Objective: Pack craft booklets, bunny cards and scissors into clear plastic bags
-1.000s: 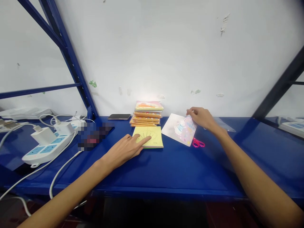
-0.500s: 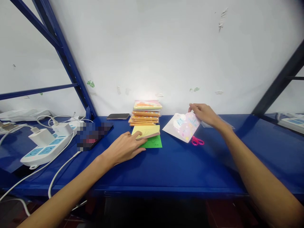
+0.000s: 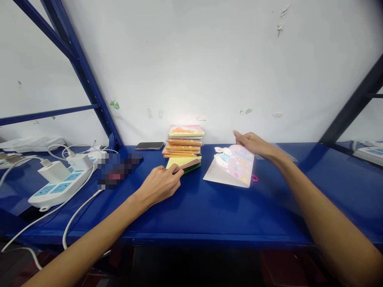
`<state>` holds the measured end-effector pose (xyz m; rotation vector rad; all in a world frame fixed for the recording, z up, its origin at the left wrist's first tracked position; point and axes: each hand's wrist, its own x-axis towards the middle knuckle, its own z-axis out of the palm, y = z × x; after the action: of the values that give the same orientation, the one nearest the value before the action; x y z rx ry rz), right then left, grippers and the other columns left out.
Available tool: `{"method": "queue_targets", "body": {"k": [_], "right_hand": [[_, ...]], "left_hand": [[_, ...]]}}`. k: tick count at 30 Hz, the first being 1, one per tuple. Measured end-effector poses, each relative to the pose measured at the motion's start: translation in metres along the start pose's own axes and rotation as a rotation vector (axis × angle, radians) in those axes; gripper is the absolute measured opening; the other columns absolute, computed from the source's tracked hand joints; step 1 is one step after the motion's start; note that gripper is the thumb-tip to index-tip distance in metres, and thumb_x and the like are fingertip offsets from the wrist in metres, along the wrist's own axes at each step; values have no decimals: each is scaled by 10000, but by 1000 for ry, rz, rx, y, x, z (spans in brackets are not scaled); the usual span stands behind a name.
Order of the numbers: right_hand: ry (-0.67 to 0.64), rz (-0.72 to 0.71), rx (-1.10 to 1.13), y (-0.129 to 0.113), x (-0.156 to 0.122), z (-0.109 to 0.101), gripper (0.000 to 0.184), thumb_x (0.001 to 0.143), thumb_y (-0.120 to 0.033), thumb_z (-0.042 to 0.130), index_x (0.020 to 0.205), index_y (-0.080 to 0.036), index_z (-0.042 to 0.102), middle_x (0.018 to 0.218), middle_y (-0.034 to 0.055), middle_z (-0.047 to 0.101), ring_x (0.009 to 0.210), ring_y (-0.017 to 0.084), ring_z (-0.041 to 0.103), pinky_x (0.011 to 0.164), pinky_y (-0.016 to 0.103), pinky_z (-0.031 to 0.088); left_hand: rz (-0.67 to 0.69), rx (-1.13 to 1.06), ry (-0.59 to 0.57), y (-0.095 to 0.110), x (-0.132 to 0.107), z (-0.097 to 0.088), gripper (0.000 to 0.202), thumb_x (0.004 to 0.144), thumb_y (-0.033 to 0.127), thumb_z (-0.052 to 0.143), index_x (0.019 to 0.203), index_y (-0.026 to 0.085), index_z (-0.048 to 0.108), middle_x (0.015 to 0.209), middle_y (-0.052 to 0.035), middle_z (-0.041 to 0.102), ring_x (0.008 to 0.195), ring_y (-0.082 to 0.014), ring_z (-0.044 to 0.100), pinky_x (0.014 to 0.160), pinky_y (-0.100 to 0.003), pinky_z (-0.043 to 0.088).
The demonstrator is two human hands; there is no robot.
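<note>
Left grip (image 3: 160,184) closes on the lifted edge of a yellow-and-green notepad (image 3: 179,162), a stack of notepads (image 3: 184,143) just beyond it. Right grip (image 3: 253,145), half-open, sits on a pink rabbit card (image 3: 235,167); hold unclear.

The shelf (image 3: 221,215) is shiny blue metal. The card (image 3: 235,165) on it looks like smooth paper.

pink bunny card (image 3: 236,167), half-open yellow notepad (image 3: 179,162)
</note>
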<state>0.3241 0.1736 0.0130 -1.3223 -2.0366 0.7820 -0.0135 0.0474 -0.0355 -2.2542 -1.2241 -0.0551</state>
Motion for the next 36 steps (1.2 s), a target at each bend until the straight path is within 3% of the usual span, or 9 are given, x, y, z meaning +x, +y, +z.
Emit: {"method": "queue_targets", "body": {"k": [5,12,19,24,27,29,31,33,36], "right_hand": [[-123,-5,11,1,8,25,751,895,-872,314,521,-222,358,515,-14,380,512,130,347,550,317,310],[-178,-14,82,3,9,50,732,894,-874,302,544,-231,311,535,-19,359,529,140,309,564,325,297],[-217,-18,173,2,9,65,766,885,-894,228,598,-221,455,606,29,531,574,167,445,601,328,372],[-223,-55,155,4,13,73,734,900,-883,189,582,-232,310,535,-40,321,508,128,309,543,304,298],[-228,-84,88,2,13,76,734,931,-847,214,567,-227,358,530,-41,319,510,128,327,568,309,329],[-225,-98,32,-2,12,78,748,954,-817,222,580,-217,467,559,-16,422,540,137,401,610,317,379],[-217,-105,-25,-6,11,78,763,973,-790,223,660,-204,599,647,25,562,604,157,506,661,323,432],[-190,-102,-92,-10,9,75,759,986,-767,227,785,-203,693,789,67,678,713,188,608,723,328,474],[-54,-52,-251,-16,5,66,727,967,-770,298,861,-195,731,908,129,731,883,277,676,849,400,485]], "left_hand": [[-55,-3,25,6,1,-3,212,985,166,438,1001,171,650,1054,-86,720,660,-200,702,600,-339,473],[-87,-21,80,13,2,-2,221,995,168,434,953,173,651,1000,-74,712,695,-216,707,606,-356,483],[155,-19,98,10,-12,-4,234,1037,215,415,1003,195,646,975,-56,704,715,-190,691,618,-334,497],[307,-36,82,31,-29,-22,208,1018,166,461,1130,203,632,1097,-87,714,788,-215,703,643,-352,556],[181,-147,-55,50,-41,-40,178,988,155,529,1092,235,649,1220,-121,689,977,-285,714,743,-419,603],[63,-296,-53,58,-51,-57,162,1013,276,542,1121,259,661,1325,-134,651,1222,-321,638,949,-494,580],[39,-431,-52,58,-57,-75,258,1019,392,547,1247,316,641,1436,-81,603,1380,-313,528,1113,-516,488],[-29,-538,-84,51,-59,-91,238,1018,400,535,1202,350,678,1422,-25,622,1377,-295,536,1133,-486,472],[-362,-601,-168,35,-59,-93,340,1013,446,490,1251,319,698,1370,-63,668,1303,-325,607,1082,-494,503]]}}
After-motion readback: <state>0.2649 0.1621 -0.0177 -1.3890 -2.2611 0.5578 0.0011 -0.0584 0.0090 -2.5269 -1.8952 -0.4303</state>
